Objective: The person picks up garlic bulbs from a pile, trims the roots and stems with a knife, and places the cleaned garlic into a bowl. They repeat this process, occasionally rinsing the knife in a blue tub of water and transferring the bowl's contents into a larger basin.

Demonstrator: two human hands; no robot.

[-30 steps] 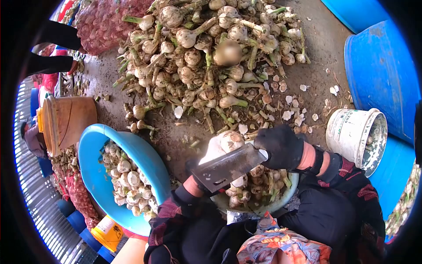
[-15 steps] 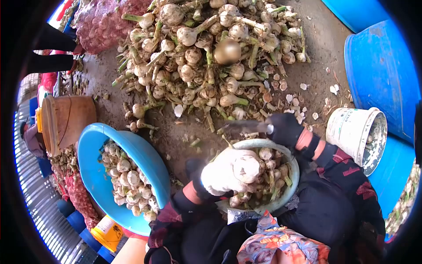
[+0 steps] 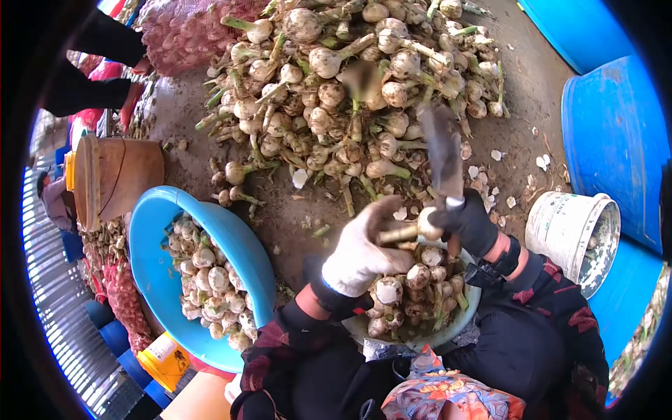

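My left hand (image 3: 362,250), in a white glove, is closed around the stalk of a garlic bulb (image 3: 428,224). The root end of that bulb rests against the fingers of my right hand (image 3: 470,222). In a black glove, the right hand grips a knife (image 3: 445,157) whose broad, motion-blurred blade points away from me. Just under both hands is a pale round tub (image 3: 470,299) between my knees. Garlic bulbs (image 3: 418,276) fill it, some with stalks and some cut short.
A large heap of stalked garlic (image 3: 322,112) lies ahead on the floor. At left stands a light-blue basin (image 3: 255,269) of trimmed bulbs, beyond it a brown bucket (image 3: 126,178). A white bucket (image 3: 560,227) and blue drums (image 3: 616,140) stand right. Another person's legs (image 3: 105,94) show upper left.
The knife has swung from pointing left to pointing away from me. My left hand has lifted from the tub and turned, now with a stalked garlic bulb meeting my right hand.
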